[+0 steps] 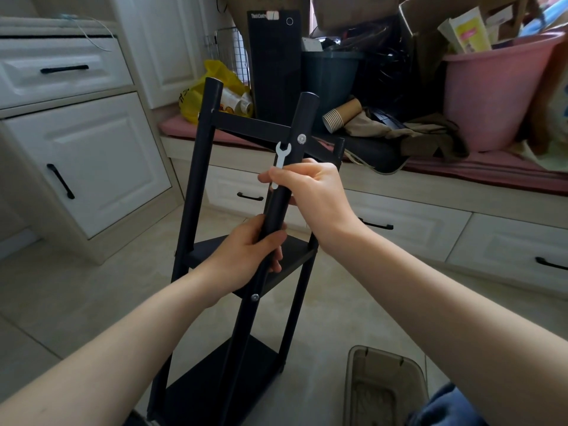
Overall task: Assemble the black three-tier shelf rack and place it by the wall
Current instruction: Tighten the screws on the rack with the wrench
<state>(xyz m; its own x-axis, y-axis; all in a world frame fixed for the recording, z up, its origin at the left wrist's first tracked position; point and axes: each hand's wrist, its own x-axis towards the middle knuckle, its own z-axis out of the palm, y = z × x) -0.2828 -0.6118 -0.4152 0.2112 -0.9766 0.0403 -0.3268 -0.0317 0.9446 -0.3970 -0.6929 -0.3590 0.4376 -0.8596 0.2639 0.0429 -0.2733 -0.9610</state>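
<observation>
With the rack (203,167) on the floor at 12 o'clock, my left hand (249,253) clamped round its post (278,207) and my right hand (307,186) pinching the wrench (282,156), I fear a loose pinch slipping it off the bolt (301,138) at 1 o'clock

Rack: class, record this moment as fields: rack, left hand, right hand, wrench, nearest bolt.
rack: black, standing on floor, three tiers
left hand: grips front post, below right hand
right hand: holds wrench against same post
wrench: white, open end up, left of bolt
bolt: silver, in post above right hand
</observation>
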